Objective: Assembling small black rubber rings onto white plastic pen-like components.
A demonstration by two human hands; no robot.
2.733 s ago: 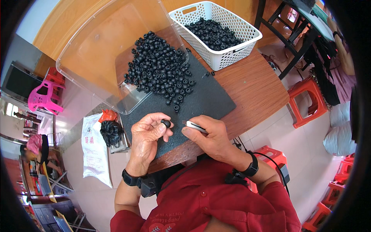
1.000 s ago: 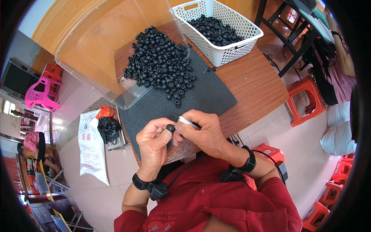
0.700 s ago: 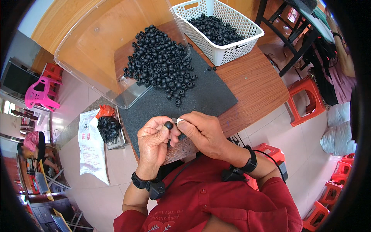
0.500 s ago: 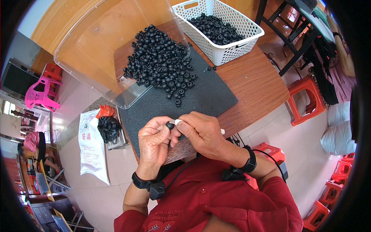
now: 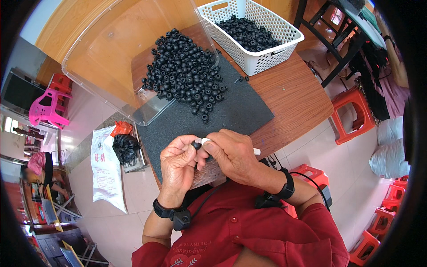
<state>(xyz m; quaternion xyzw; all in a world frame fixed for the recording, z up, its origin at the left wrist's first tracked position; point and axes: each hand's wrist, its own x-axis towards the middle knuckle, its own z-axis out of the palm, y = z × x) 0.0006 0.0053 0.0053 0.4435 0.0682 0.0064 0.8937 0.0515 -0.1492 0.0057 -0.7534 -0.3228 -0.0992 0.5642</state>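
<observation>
My left hand pinches a small round black piece between thumb and fingertips. Close beside it, my right hand is closed round a slim white-handled tool; one white end sticks out past the palm and the other meets the black piece. The tool's working tip is too small to make out. Beyond both hands, a heap of similar black pieces with holes lies partly in a clear plastic bin tipped on its side and spills onto a dark grey mat.
A white perforated basket of black pieces stands at the far right of the wooden table. On the floor at left lie a white printed sack and a black plastic bag. Red stools and another person are at right.
Both hands stay almost in place over the mat's near edge. The tool has tilted slightly, and a little more of its white end shows past my right hand.
</observation>
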